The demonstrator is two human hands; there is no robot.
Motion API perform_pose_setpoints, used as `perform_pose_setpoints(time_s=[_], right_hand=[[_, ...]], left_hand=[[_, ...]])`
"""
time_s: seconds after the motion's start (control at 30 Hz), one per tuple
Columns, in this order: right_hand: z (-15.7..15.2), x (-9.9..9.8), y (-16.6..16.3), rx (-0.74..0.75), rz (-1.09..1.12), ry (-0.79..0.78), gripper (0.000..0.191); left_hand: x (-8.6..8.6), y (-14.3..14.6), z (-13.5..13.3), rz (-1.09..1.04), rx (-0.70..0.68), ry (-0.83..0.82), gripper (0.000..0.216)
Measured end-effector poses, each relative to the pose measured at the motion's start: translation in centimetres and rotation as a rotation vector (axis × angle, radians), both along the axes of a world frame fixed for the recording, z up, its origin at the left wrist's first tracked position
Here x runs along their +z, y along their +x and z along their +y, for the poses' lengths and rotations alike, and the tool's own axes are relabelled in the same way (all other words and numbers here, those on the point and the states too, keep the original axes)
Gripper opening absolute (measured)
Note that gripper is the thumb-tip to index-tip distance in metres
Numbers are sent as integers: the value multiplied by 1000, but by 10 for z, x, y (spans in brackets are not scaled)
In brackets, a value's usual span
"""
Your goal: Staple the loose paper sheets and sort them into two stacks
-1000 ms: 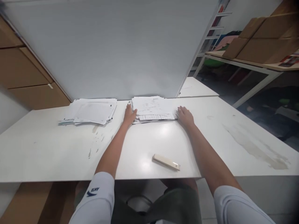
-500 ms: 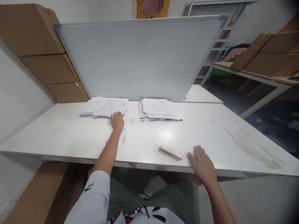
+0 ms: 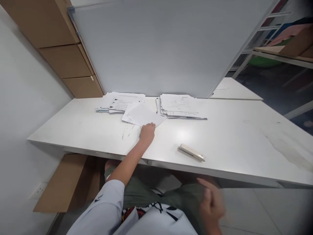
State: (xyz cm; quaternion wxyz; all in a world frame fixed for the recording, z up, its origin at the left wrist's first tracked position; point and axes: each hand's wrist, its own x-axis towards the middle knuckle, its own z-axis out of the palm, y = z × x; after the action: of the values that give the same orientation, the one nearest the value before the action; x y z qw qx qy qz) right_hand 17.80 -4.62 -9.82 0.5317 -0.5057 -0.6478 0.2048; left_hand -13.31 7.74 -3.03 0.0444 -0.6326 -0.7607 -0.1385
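Note:
My left hand (image 3: 147, 132) rests on the white table (image 3: 230, 137), its fingers closed on the near edge of a few loose sheets (image 3: 141, 115) drawn out from the left paper pile (image 3: 119, 101). The right paper pile (image 3: 179, 107) lies untouched against the whiteboard (image 3: 161, 45). A cream stapler (image 3: 192, 152) lies near the table's front edge. My right hand (image 3: 211, 204) is below the table by my lap, blurred by motion, its fingers not clear.
Stacked cardboard boxes (image 3: 63, 58) stand at the back left by the wall. Another cardboard piece (image 3: 62, 182) leans under the table on the left. A second small table (image 3: 234, 93) and metal shelving (image 3: 254, 42) are at the back right.
My left hand went from the right pile to the left pile and pulled sheets toward me. My right hand left the table and dropped to my lap. The view shifted left.

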Motion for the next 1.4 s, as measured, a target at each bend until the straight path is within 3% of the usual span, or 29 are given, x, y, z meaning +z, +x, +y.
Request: perform_pose_setpoints(time_s=[0.17,0.27,0.4,0.53,0.6,0.67,0.77,0.83,0.9,0.97,1.07,1.17,1.3,1.4], right_hand=[[-40,-17,-51,638,19,-26,24],[-40,-12,-66,800,-17,2,24],[-30,3,-73,798,-7,32,24],[-23,21,-78,720,60,59,24],[-21,30,-82,536,135,-2,27],[-18,40,-86,360,218,-96,47],[-5,58,-93,302,346,-360,74],[6,70,-97,404,474,-626,75],[15,80,-101,526,634,-817,67],[21,85,-104,557,786,-886,56],[20,80,-106,414,929,-869,46],[11,64,-103,215,963,-815,37],[-1,47,-93,118,947,-854,36],[-8,45,-85,144,929,-910,43]], left_hand=[[-2,1,-4,4,9,-10,32],[7,-2,-2,-11,19,-1,30],[18,14,-23,-61,-17,41,26],[14,57,-100,-192,-92,143,27],[12,77,-147,-627,32,463,23],[18,84,-183,-1066,253,669,26],[36,69,-200,-1474,479,706,30],[46,47,-193,-1523,488,617,33],[49,22,-182,-1404,434,453,34],[49,-3,-171,-1109,395,223,30],[50,-33,-149,-493,413,-34,31],[50,-54,-111,-92,280,-57,35],[40,-68,-52,73,-85,-99,68],[31,-76,-18,89,-108,-173,58]])
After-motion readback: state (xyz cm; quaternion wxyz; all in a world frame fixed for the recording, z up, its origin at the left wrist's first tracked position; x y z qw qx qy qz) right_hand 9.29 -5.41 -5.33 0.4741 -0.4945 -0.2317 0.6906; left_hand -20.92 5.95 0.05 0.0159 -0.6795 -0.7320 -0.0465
